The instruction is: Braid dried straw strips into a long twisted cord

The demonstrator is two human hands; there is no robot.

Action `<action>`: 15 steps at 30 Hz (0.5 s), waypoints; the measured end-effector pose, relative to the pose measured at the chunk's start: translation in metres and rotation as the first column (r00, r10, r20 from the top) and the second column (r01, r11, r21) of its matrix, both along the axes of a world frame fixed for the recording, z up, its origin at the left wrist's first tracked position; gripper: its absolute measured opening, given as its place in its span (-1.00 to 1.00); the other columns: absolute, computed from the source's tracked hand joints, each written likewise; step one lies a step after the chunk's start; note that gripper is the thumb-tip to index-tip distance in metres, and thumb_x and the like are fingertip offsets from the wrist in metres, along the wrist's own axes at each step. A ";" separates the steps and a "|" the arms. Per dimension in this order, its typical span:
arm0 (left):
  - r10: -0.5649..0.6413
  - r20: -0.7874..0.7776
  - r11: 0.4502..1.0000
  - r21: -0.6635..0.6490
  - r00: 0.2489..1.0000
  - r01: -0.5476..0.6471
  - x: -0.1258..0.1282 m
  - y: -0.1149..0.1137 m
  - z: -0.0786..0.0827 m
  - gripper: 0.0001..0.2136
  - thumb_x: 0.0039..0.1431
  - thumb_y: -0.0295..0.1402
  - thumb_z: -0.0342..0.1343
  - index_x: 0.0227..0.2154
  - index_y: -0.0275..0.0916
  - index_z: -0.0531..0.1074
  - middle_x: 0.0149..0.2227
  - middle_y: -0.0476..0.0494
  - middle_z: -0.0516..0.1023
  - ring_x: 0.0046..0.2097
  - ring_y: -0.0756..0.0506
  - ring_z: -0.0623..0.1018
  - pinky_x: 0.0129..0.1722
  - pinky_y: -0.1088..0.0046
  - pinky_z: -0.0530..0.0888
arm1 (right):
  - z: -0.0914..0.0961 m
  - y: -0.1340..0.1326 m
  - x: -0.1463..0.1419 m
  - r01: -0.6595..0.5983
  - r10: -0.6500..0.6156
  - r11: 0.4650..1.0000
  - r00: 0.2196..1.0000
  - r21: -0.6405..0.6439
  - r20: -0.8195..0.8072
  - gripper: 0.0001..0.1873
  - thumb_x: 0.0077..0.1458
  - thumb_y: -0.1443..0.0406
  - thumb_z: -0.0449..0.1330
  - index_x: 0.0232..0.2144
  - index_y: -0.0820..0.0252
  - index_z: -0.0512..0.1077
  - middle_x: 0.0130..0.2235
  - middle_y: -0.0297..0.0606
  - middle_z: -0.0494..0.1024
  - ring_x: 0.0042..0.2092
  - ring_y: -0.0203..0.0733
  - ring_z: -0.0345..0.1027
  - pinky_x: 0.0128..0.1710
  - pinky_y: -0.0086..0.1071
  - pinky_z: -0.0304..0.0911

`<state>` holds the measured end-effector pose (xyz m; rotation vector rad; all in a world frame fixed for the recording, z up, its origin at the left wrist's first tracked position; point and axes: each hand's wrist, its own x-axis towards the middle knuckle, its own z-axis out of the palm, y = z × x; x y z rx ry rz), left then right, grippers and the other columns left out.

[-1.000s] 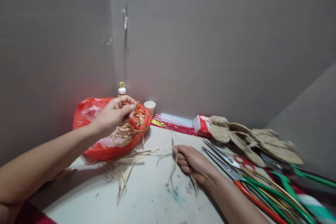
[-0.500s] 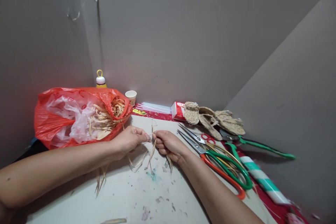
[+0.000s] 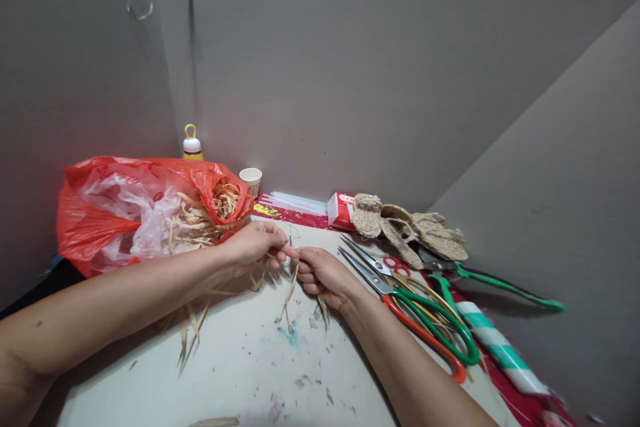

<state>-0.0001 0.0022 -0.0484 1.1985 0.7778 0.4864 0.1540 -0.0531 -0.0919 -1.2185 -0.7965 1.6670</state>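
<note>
Both my hands meet above the middle of the pale tabletop [image 3: 240,360]. My right hand [image 3: 320,275] is closed in a pinch on dry straw-coloured strips [image 3: 289,293], whose ends hang below the fingers. My left hand [image 3: 260,245] is also pinched, with its fingertips against the strips just left of the right hand. A thin twisted end rises above the fingertips. More dry strips [image 3: 193,333] dangle beneath my left forearm. What exactly lies between the left fingertips is too small to see well.
A red plastic bag [image 3: 100,213] of dry strips lies left. Behind stand a paper cup [image 3: 251,180] and a yellow bottle [image 3: 192,147]. At right are large scissors [image 3: 425,320], woven straw pieces [image 3: 400,227], green-handled pliers [image 3: 510,287], a striped roll [image 3: 503,347] and a red box [image 3: 341,210].
My left hand has shifted slightly up and right, its fingertips now against the strips by the right hand. My right hand stays nearly in place. The view has tilted a little.
</note>
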 end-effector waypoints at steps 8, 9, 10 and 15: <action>0.084 -0.098 0.963 0.266 0.992 -0.055 -0.005 0.006 0.017 -0.95 -0.10 -0.46 0.18 -0.55 -0.33 0.44 -0.62 0.10 0.37 -0.58 0.16 0.21 -0.57 0.62 0.14 | -0.002 0.001 0.000 -0.004 0.004 1.000 1.000 -0.011 -0.004 -0.82 -0.06 0.28 0.11 -0.57 0.20 0.18 -0.69 -0.61 -0.03 -0.68 -0.54 -0.33 -0.74 -0.62 -0.43; 0.093 -0.104 0.961 0.269 0.990 -0.062 -0.007 0.006 0.019 -0.97 -0.11 -0.47 0.18 -0.55 -0.34 0.45 -0.62 0.10 0.37 -0.58 0.16 0.21 -0.56 0.62 0.13 | -0.002 0.001 0.000 -0.004 0.004 1.000 1.000 -0.011 -0.004 -0.82 -0.06 0.28 0.11 -0.57 0.20 0.18 -0.69 -0.61 -0.03 -0.68 -0.54 -0.33 -0.74 -0.62 -0.43; 0.103 -0.107 0.963 0.259 0.989 -0.072 -0.007 0.006 0.021 -0.98 -0.12 -0.49 0.18 -0.55 -0.34 0.46 -0.62 0.09 0.38 -0.58 0.16 0.21 -0.56 0.62 0.13 | -0.001 0.000 0.000 -0.003 0.003 1.000 1.000 -0.011 -0.004 -0.82 -0.05 0.27 0.11 -0.57 0.20 0.18 -0.69 -0.61 -0.04 -0.68 -0.54 -0.34 -0.74 -0.62 -0.43; 0.087 -0.120 0.988 0.137 0.989 -0.070 -0.006 0.007 0.017 -0.91 -0.14 -0.58 0.15 -0.50 -0.35 0.46 -0.67 0.09 0.37 -0.63 0.15 0.20 -0.60 0.61 0.12 | -0.001 0.000 0.000 -0.012 0.012 1.000 1.000 -0.008 -0.003 -0.81 -0.06 0.28 0.12 -0.57 0.20 0.17 -0.69 -0.61 -0.05 -0.67 -0.54 -0.36 -0.73 -0.61 -0.44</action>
